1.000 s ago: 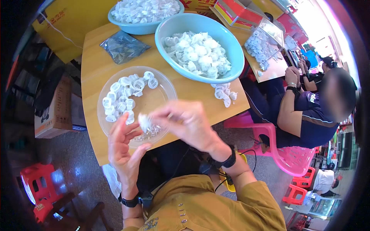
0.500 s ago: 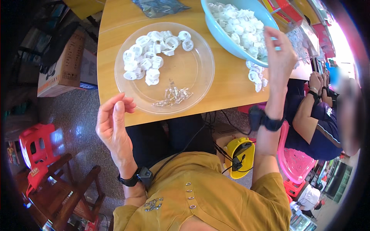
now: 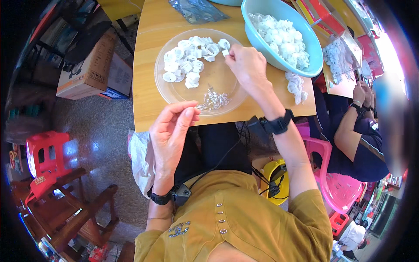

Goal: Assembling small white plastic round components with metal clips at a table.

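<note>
Metal bits (image 3: 212,100) in clear dish (image 3: 174,94) too small.

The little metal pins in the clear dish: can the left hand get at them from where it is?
Probably yes. The left hand hovers at the table edge beside the clear dish, and the metal pins lie at its near side with nothing between.

We see a clear, glossy plastic plate (image 3: 174,89) on smooth pale wood table (image 3: 146,105), matt white plastic rings (image 3: 187,65), perhaps thin shiny metal pins (image 3: 212,100), and a glossy turquoise plastic bowl (image 3: 314,48) upper right.
</note>
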`<state>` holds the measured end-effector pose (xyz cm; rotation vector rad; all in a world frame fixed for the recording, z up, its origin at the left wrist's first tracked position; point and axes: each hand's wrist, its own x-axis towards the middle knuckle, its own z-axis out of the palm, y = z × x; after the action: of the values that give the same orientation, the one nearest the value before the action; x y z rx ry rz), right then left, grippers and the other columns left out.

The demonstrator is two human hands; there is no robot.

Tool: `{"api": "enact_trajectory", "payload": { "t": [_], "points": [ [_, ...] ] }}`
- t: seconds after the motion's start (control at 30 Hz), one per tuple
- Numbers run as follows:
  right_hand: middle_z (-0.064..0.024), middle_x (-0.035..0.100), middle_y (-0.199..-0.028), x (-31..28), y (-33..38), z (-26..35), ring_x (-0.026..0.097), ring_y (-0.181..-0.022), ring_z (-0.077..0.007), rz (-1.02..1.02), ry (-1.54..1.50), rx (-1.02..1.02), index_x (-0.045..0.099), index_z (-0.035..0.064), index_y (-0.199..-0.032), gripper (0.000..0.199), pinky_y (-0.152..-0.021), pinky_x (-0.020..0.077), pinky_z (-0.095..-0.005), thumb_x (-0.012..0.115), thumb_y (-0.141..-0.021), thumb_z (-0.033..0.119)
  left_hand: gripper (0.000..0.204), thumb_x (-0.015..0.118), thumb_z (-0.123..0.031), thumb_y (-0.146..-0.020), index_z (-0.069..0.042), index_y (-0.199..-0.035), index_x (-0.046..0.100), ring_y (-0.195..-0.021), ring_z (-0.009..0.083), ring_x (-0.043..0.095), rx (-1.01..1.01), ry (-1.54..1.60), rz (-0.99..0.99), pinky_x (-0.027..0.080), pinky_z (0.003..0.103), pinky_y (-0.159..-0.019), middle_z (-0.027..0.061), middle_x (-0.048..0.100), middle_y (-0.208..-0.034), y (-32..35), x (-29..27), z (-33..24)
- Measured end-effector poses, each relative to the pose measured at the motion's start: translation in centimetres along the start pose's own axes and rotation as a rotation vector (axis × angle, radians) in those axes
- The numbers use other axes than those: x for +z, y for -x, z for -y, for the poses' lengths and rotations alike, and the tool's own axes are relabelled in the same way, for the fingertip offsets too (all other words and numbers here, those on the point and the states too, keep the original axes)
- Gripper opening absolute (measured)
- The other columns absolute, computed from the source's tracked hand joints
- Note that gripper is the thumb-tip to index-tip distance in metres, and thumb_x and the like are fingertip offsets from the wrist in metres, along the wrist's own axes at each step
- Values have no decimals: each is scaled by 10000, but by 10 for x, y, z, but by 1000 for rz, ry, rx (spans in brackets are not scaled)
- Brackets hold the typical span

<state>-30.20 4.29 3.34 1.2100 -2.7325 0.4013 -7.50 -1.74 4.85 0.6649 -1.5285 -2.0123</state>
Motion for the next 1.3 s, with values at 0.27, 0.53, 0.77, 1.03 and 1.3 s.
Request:
{"api": "enact_trajectory", "payload": {
  "t": [0.27,0.53,0.77,1.03,1.3],
  "points": [
    [-19,636,-683,-46,54,12,432,-486,-8,472,-1369,342,657,20,-893,228,-436,344,-154,671,-836,241,333,561,-93,-902,25,-1210,508,-993,160,568,109,132,26,451,289,-883,130,592,-1124,-9,18,13],
    [2,619,-686,-44,99,50,411,-471,3,572,-1575,355,678,49,-940,177,-419,298,-132,634,-871,205,430,592,-10,-866,26,-1271,454,-1028,167,564,82,178,53,450,283,-905,124,571,-1161,8,15,13],
    [-37,616,-658,-46,104,56,528,-536,-74,483,-1185,26,655,40,-913,150,-498,433,-233,587,-885,171,344,586,9,-858,14,-1198,535,-960,169,610,74,239,-49,479,282,-861,128,639,-1019,7,-10,25],
    [-89,601,-784,-19,53,16,605,-762,-282,222,-499,-281,637,79,-841,99,-670,472,-385,646,-759,135,331,564,-23,-880,16,-1207,526,-869,144,610,56,215,-116,499,262,-770,107,620,-1015,1,-26,24],
    [-66,591,-801,-2,47,36,596,-784,-250,347,-505,-402,615,86,-854,126,-668,471,-361,657,-760,158,327,548,-35,-881,28,-1200,523,-816,137,600,56,153,-212,476,247,-737,95,614,-974,-1,-31,19]
  ]
}}
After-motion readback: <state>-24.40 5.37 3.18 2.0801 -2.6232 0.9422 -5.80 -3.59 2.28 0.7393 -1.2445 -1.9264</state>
